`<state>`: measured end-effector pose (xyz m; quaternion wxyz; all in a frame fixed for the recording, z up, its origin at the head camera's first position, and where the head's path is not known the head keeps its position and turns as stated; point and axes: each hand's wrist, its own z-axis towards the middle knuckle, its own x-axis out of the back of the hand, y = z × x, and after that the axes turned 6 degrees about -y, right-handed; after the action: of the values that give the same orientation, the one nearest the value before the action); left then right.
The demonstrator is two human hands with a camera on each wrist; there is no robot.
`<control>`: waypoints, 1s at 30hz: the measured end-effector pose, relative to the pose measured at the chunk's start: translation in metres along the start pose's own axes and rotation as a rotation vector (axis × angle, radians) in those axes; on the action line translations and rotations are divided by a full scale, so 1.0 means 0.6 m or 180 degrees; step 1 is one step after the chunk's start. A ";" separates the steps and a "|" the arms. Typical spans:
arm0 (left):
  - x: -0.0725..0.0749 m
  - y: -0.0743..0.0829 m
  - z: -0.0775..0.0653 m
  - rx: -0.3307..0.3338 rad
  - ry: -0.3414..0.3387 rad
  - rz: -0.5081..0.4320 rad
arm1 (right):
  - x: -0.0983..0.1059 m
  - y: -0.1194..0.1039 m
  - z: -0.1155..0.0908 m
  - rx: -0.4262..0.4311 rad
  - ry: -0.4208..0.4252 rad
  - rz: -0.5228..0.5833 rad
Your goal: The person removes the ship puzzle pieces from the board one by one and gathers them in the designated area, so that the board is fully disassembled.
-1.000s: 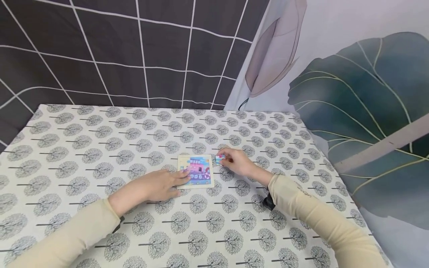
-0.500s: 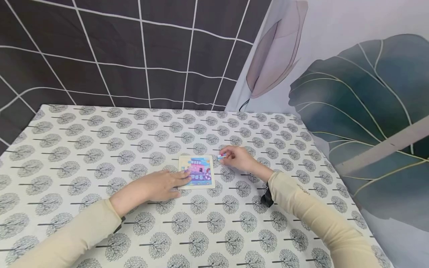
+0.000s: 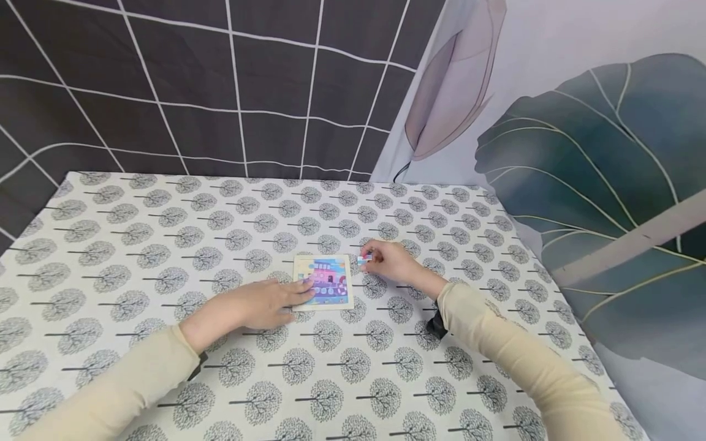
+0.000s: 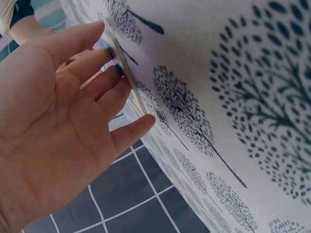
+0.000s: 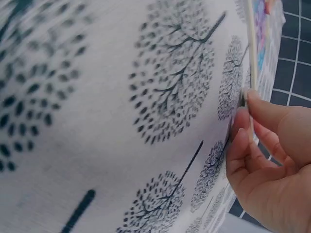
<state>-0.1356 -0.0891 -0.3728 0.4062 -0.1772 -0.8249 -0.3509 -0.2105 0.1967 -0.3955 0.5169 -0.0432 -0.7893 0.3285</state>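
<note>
A small square picture puzzle with a pale frame [image 3: 351, 293] lies flat, its printed face [image 3: 331, 278] showing a pink building under a blue and yellow sky. My left hand [image 3: 267, 304] rests on its left side with relaxed fingers over the picture. In the left wrist view, the fingertips [image 4: 115, 68] overlap the frame's edge. Just off the upper right corner, my right hand [image 3: 393, 262] pinches a small blue and white puzzle piece [image 3: 363, 260] between thumb and fingers. The right wrist view catches that piece edge-on, mostly hidden by the fingers [image 5: 237, 145].
A white cloth [image 3: 220, 208] printed with dark trees covers the table. Behind it hangs a dark curtain with a white grid [image 3: 187, 79]. To the right is a pale backdrop with large leaves [image 3: 584, 153]. Dark bands sit at both wrists.
The piece in my right hand has turned, so less of its face shows than a second ago. The right hand has barely shifted. My left hand stays put on the puzzle.
</note>
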 end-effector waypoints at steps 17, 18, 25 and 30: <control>0.000 0.000 -0.001 -0.0014 -0.0031 0.0055 | 0.003 -0.022 -0.001 -0.0346 -0.0262 -0.0042; 0.001 0.001 -0.001 0.0002 -0.0036 0.0039 | 0.003 -0.021 -0.001 -0.0342 -0.0251 -0.0011; 0.004 0.002 -0.003 0.0006 0.0003 0.0026 | 0.000 -0.013 0.003 -0.0272 -0.0159 0.0057; 0.004 0.002 -0.004 -0.0008 0.0009 0.0019 | -0.003 -0.013 0.003 -0.0291 -0.0097 0.0079</control>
<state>-0.1353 -0.0901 -0.3695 0.4083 -0.1797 -0.8233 -0.3509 -0.2088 0.1891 -0.3931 0.4982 -0.0716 -0.8107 0.2991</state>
